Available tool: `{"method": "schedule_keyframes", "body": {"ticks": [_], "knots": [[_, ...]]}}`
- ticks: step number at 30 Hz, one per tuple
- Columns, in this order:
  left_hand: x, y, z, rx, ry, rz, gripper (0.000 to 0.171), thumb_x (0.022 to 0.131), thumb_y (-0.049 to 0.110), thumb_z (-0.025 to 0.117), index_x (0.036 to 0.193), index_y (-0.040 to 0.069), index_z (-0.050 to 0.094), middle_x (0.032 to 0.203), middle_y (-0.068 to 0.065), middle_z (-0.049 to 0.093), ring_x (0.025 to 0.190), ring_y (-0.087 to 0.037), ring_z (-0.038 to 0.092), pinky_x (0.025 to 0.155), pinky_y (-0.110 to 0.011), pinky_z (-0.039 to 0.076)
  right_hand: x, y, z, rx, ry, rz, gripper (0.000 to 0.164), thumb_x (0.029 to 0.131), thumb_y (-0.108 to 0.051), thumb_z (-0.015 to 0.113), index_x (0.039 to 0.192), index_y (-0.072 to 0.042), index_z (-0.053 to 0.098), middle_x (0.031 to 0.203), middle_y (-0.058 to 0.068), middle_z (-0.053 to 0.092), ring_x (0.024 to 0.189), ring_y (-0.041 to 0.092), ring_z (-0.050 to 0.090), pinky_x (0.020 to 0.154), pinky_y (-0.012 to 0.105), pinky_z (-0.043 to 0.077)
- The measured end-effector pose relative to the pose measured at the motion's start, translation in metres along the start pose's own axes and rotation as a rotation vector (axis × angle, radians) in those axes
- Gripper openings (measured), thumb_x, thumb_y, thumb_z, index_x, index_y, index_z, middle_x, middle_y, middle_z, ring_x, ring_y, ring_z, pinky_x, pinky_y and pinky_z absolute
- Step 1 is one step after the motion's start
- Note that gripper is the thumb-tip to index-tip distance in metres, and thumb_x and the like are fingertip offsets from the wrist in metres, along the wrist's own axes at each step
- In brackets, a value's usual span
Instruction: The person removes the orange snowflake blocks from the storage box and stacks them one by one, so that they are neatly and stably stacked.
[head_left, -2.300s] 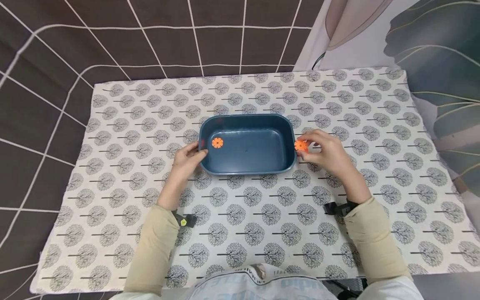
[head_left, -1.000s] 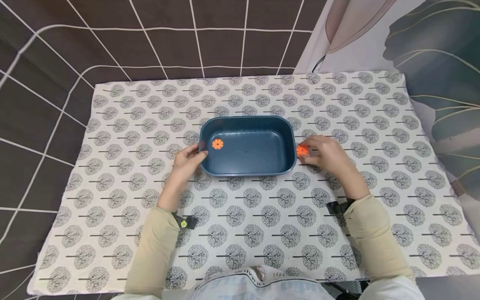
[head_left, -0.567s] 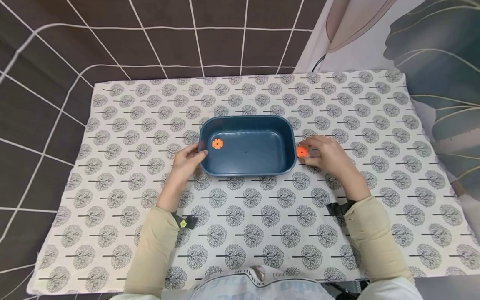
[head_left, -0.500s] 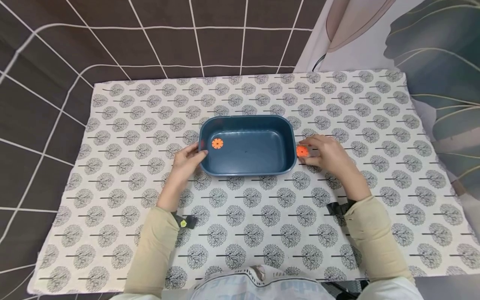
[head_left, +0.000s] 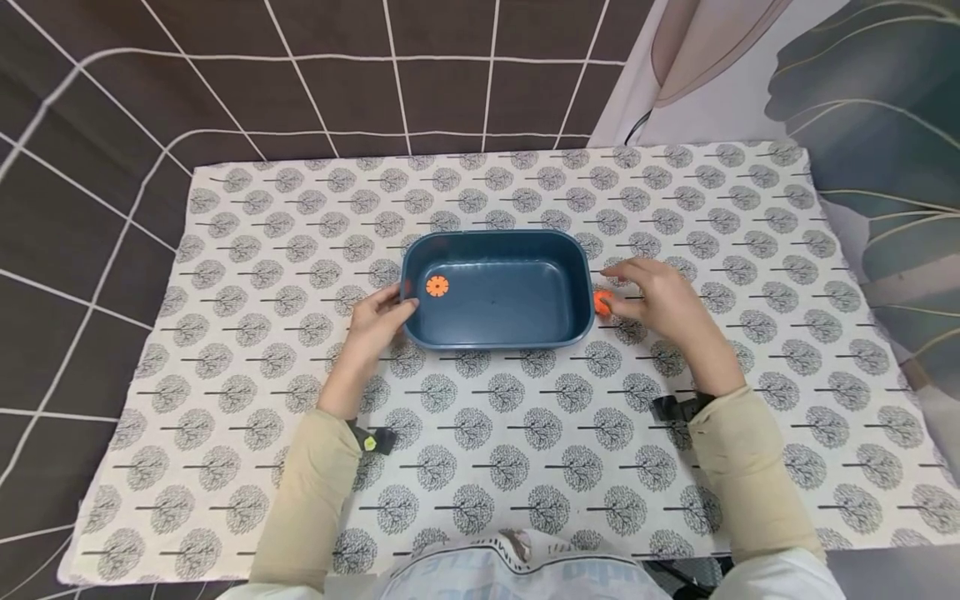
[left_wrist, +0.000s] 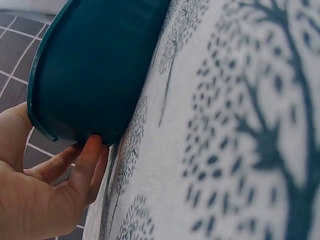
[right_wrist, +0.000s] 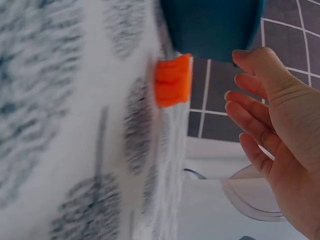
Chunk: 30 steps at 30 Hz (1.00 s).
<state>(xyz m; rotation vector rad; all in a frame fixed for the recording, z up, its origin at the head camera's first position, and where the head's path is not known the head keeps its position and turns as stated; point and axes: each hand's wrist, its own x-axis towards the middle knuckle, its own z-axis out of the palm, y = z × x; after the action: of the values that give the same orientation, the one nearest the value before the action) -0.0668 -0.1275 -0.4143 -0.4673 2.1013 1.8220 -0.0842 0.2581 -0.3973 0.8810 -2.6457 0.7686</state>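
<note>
A dark blue plastic basin (head_left: 495, 304) stands mid-table, with a flat orange notched disc (head_left: 437, 286) on its floor at the left. My left hand (head_left: 375, 321) holds the basin's left end, thumb over the rim and fingers against the outer wall, as the left wrist view also shows. Just outside the right end lies a small orange stack (right_wrist: 173, 80) of what look like notched discs, resting on the cloth. Beside it my right hand (head_left: 663, 304) is spread, holding nothing. In the right wrist view its thumb tip comes near the basin's rim, apart from the stack.
A white cloth (head_left: 506, 467) printed with grey trees covers the table. Behind and to the left hangs a dark curtain (head_left: 345, 92) with white grid lines. A patterned curtain (head_left: 885, 167) borders the right side.
My right hand has lowered the orange stack from beside the rim to the cloth, then let go, its fingers spreading. The left hand has kept its hold on the basin.
</note>
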Motion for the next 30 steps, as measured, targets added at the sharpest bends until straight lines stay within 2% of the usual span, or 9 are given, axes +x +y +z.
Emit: {"method": "schedule_keyframes", "body": {"ticks": [6,12,18,25,30], "knots": [[0.0,0.0,0.0,0.01,0.012,-0.007,0.057,0.087,0.02,0.062,0.14,0.012,0.042,0.134,-0.009,0.05,0.112,-0.02,0.054,0.089,-0.026,0.052,0.014,-0.011,-0.003,0.004,0.025,0.042,0.041,0.073,-0.011,0.078,0.11,0.0,0.064,0.097,0.016,0.067,0.086,0.029,0.061,0.076,0.043,0.053],[0.0,0.0,0.0,0.027,0.02,0.003,0.057,0.087,0.021,0.062,0.139,0.012,0.043,0.133,-0.008,0.051,0.111,-0.02,0.054,0.088,-0.025,0.051,0.029,-0.026,0.003,0.038,0.049,0.077,0.038,0.077,-0.013,0.075,0.112,-0.002,0.065,0.101,0.014,0.067,0.089,0.028,0.061,0.077,0.043,0.052],[0.001,0.0,0.0,0.018,0.01,0.0,0.057,0.087,0.02,0.062,0.14,0.012,0.041,0.134,-0.009,0.05,0.111,-0.021,0.054,0.089,-0.026,0.051,0.044,-0.043,0.018,0.101,0.025,0.102,0.038,0.08,-0.019,0.073,0.114,-0.005,0.064,0.102,0.012,0.065,0.092,0.024,0.06,0.084,0.042,0.051],[0.001,0.0,0.0,0.023,0.009,-0.003,0.057,0.087,0.021,0.062,0.14,0.012,0.042,0.133,-0.009,0.051,0.112,-0.021,0.054,0.091,-0.027,0.05,0.061,-0.059,0.039,0.131,-0.029,0.121,0.041,0.082,-0.026,0.072,0.117,-0.006,0.063,0.106,0.01,0.064,0.093,0.024,0.058,0.079,0.039,0.05],[0.001,0.0,0.001,0.008,0.007,0.0,0.058,0.087,0.02,0.063,0.14,0.012,0.042,0.136,-0.009,0.049,0.115,-0.021,0.053,0.093,-0.028,0.05,0.073,-0.073,0.056,0.092,-0.083,0.192,0.045,0.085,-0.033,0.069,0.122,-0.009,0.06,0.112,0.008,0.061,0.097,0.022,0.058,0.075,0.039,0.051]]}}
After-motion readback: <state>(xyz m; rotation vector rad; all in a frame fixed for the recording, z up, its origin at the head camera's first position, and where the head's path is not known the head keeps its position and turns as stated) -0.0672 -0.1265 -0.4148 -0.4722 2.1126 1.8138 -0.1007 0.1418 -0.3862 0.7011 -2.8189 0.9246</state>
